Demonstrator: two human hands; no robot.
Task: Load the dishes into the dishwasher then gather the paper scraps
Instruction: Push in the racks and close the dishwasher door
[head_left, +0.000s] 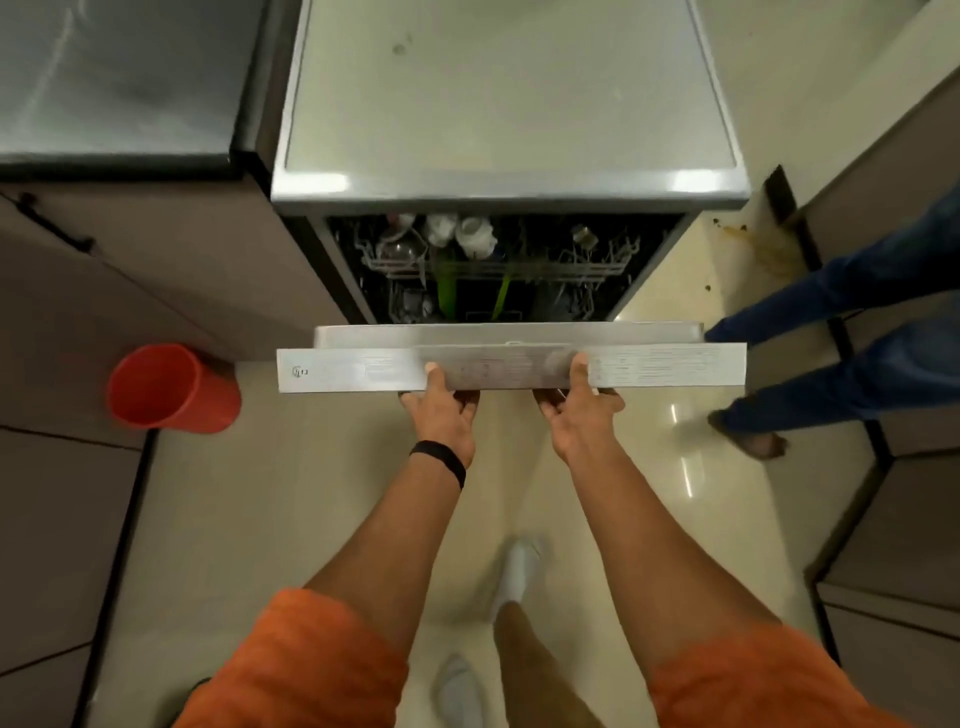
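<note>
Left grip, right grip, both curled round dishwasher door

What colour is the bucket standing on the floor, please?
The bucket is red-orange; the head view shows it.

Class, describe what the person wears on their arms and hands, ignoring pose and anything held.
Both arms are bare below short orange fabric sleeves. The left hand has a thin black wristband above it. The right hand and wrist wear nothing; neither hand is gloved.
</note>
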